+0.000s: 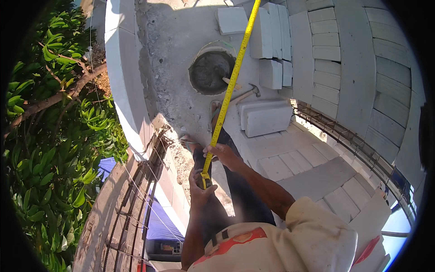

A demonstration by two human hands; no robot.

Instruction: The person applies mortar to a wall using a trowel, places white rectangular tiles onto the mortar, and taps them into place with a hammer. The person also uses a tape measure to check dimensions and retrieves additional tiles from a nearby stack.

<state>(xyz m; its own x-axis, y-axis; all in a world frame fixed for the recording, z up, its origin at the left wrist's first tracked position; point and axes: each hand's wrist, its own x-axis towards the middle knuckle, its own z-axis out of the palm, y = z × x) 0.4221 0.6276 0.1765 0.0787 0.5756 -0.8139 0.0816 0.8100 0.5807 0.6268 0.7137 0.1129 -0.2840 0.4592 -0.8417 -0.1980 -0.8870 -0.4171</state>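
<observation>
My left hand (200, 190) is wrapped round the case of a yellow tape measure (206, 181), low in front of my legs. Just beyond it, the fingers of my right hand (222, 154) pinch the yellow blade (221, 120) near the case. The blade is pulled out long and slants away up and to the right, past the top of the picture, so its far end is out of sight. On its way it passes over the right side of a round bucket of wet grey mortar (209, 72), from which a tool handle (232, 83) sticks out.
A hammer (244, 94) lies right of the bucket. White blocks (267, 119) lie beside it, with more blocks (265, 34) stacked beyond. Block walls (346, 59) stand right, and a low wall (124, 68) left. Steel rebar (131, 204) runs at lower left, near leafy branches (50, 177).
</observation>
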